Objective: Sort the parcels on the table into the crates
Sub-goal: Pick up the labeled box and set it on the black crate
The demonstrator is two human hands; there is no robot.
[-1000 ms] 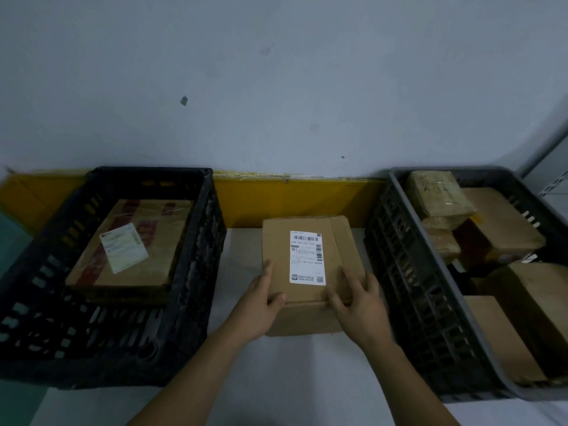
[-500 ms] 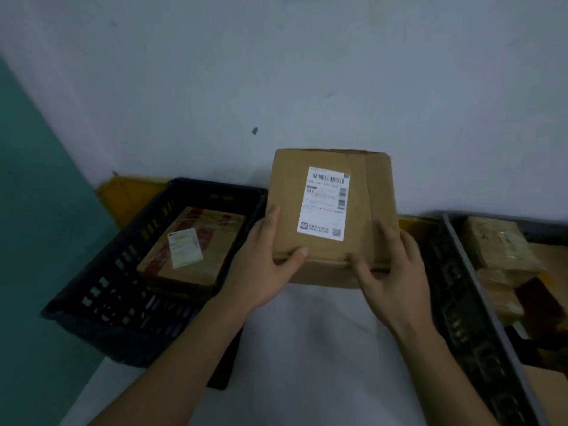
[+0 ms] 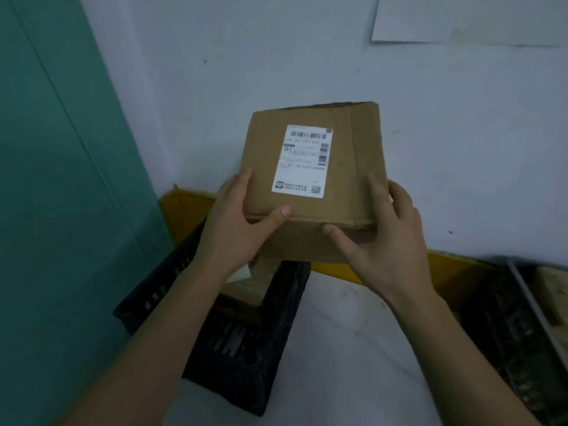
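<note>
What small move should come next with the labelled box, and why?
Probably lower the cardboard box into the black crate: left hand and right hand hold it raised, about above that crate.

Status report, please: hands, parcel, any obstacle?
Left hand and right hand both grip brown cardboard parcel. Parcel held above black plastic crate. No obstacle seen.
</note>
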